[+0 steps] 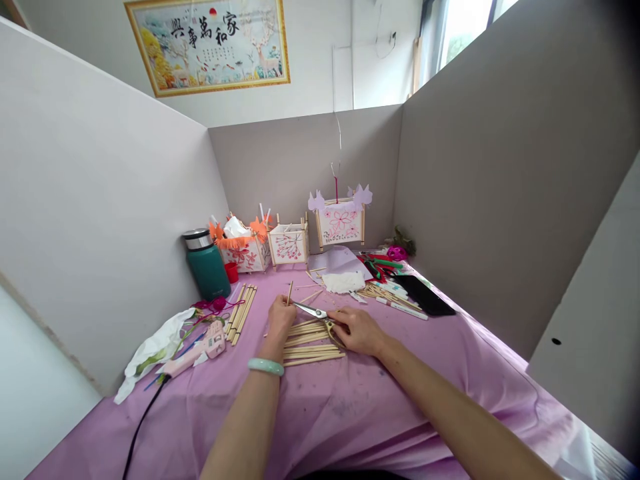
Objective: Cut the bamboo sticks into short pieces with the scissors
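My left hand (282,316) is closed around a thin wooden stick (289,293) that points upward. My right hand (357,328) grips a pair of scissors (314,311) by its gold-coloured handles. The blades reach left to the held stick, close to my left fingers; whether they touch it I cannot tell. Under and between both hands lie several wooden sticks (313,351) side by side on the purple cloth (350,413). Another bundle of sticks (242,315), with dark bands across it, rests to the left of my left hand.
A pink glue gun (197,350) with a black cord lies at left, near a green bottle (207,265). Stick-framed paper lanterns (289,245) stand at the back; one lantern (341,223) hangs from a wire. Markers (401,308) and a black tablet-like slab (425,295) are at right. Grey partitions (305,167) enclose the table.
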`<state>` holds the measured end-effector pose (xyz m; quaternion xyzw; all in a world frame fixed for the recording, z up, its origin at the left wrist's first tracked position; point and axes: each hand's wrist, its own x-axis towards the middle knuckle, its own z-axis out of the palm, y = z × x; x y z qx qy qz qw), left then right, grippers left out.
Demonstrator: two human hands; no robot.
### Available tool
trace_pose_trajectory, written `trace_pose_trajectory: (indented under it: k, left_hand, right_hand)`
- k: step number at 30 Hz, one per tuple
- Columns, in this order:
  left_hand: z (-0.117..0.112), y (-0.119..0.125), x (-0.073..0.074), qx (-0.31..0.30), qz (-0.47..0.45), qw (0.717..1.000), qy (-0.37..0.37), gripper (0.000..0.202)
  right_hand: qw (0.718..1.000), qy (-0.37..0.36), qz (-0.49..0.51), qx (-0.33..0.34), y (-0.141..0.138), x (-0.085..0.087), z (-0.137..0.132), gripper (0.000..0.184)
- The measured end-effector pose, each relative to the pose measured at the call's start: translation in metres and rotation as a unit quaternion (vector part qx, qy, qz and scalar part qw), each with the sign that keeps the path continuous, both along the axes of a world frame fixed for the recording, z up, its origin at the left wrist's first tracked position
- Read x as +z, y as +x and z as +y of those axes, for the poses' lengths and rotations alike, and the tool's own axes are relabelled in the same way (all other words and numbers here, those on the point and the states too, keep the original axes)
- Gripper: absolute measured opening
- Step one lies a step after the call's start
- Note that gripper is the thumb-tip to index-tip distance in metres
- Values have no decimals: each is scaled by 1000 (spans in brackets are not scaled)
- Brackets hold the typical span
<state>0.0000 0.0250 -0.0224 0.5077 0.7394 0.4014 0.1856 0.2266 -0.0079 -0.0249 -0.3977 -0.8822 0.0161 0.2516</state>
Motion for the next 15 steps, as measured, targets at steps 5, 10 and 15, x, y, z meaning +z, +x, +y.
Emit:
trace_pose_trajectory:
  k: [5, 10, 15]
  left_hand:
    - [1, 2, 2, 4, 0, 1000, -10, 27]
    - [-3, 3, 5, -2, 9, 1000, -1, 27]
    - [-4, 4, 6, -3, 4, 1000, -11, 27]
  right_hand:
    - [996, -8, -4, -89, 5, 1, 4, 29]
    - [1000, -10, -4, -20, 3, 3, 0, 32]
    - [995, -8, -3, -96, 5, 3, 3, 32]
